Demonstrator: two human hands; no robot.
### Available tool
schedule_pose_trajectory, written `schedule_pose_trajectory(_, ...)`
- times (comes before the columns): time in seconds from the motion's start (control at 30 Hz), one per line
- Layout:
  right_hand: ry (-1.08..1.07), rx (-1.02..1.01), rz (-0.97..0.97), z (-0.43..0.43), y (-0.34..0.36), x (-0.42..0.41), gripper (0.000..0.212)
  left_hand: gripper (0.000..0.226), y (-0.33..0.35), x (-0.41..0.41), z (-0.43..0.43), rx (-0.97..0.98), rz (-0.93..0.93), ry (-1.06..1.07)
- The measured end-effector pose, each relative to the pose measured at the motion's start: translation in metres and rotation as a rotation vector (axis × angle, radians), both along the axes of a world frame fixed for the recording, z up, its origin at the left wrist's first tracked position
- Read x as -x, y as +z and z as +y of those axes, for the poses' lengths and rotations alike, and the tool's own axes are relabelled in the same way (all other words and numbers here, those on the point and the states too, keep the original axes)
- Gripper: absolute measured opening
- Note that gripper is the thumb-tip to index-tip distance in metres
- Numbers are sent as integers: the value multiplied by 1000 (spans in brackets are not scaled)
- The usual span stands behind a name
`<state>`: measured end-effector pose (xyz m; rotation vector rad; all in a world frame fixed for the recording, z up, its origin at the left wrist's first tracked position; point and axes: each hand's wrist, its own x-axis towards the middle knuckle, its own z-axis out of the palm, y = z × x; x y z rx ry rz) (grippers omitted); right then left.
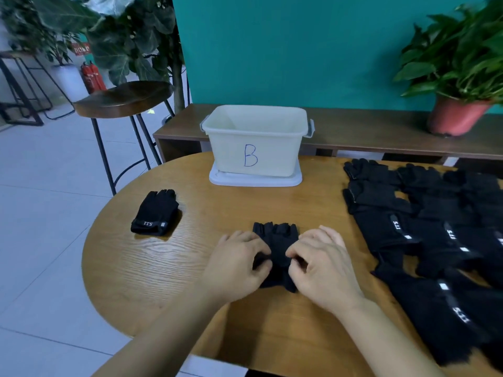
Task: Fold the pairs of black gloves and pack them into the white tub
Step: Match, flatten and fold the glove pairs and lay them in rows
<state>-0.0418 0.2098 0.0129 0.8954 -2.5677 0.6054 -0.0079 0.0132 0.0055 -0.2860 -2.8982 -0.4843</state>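
The glove pair (pixel 276 247), pinched at mid-frame by curled fingers (pixel 260 251) of left hand (pixel 236 265) and right hand (pixel 324 266), should be folded with edges aligned.

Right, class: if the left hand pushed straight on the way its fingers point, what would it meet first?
The black glove pair, which the left hand grips; beyond it, likely the right hand, gripping the same pair from the opposite side.

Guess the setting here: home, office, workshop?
Probably an office lounge or break area: a bar stool beside the wooden table, potted plants against a teal wall, and red fire extinguishers on the tiled floor.
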Motion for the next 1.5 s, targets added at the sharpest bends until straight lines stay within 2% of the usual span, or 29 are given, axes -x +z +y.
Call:
schedule_pose_trajectory(0.07,69,-154,-146,7,3,-6,32,51,1,-6,0,27,-112,-108)
schedule_pose_trajectory(0.13,109,-288,-243,12,-2,-8,48,54,-5,-9,-1,75,-159,-125)
schedule_pose_trajectory(0.3,88,-316,-194,8,-7,-9,42,32,-4,-9,3,104,-76,-72)
schedule_pose_trajectory(0.4,35,-248,-197,11,3,-7,30,19,12,-9,6,35,-136,-42)
schedule_pose_trajectory(0.47,-14,-115,-266,13,18,-3,24,28,25,-9,4,-185,-213,15)
schedule_pose_trajectory(0.53,-59,44,-386,17,32,1,23,28,37,-8,1,-443,-280,103)
schedule_pose_trajectory(0.6,-27,251,-581,19,47,-3,16,26,50,-6,1,-559,-280,167)
schedule_pose_trajectory(0.67,79,361,-773,14,61,-11,40,25,66,-3,7,-603,-266,170)
schedule_pose_trajectory(0.7,105,355,-787,10,65,-14,49,24,74,-2,10,-615,-261,160)
schedule_pose_trajectory(0.73,101,353,-755,6,69,-15,46,22,82,-1,12,-617,-258,149)
schedule_pose_trajectory(0.83,42,403,-585,0,81,-12,7,23,102,-3,11,-620,-267,105)
schedule_pose_trajectory(0.9,52,485,-589,0,90,-12,21,28,112,-7,9,-685,-292,57)
schedule_pose_trajectory(0.97,46,562,-599,2,99,-15,32,20,121,-14,8,-812,-303,11)
schedule_pose_trajectory(1.03,39,603,-577,3,106,-17,39,19,127,-20,9,-922,-321,-61)
schedule_pose_trajectory(1.07,43,628,-573,3,110,-19,40,23,128,-22,10,-910,-324,-108)
schedule_pose_trajectory(1.17,92,715,-613,6,124,-24,31,27,128,-26,16,-822,-213,-131)
schedule_pose_trajectory(1.23,187,766,-716,9,131,-26,16,23,133,-28,20,-851,-133,-111)
schedule_pose_trajectory(1.3,245,764,-771,14,135,-26,6,26,137,-30,21,-906,-155,-131)
schedule_pose_trajectory(1.4,231,753,-778,19,135,-22,8,31,140,-31,21,-1003,-253,-149)
schedule_pose_trajectory(1.5,215,674,-804,24,130,-13,7,24,135,-26,21,-1055,-292,-166)
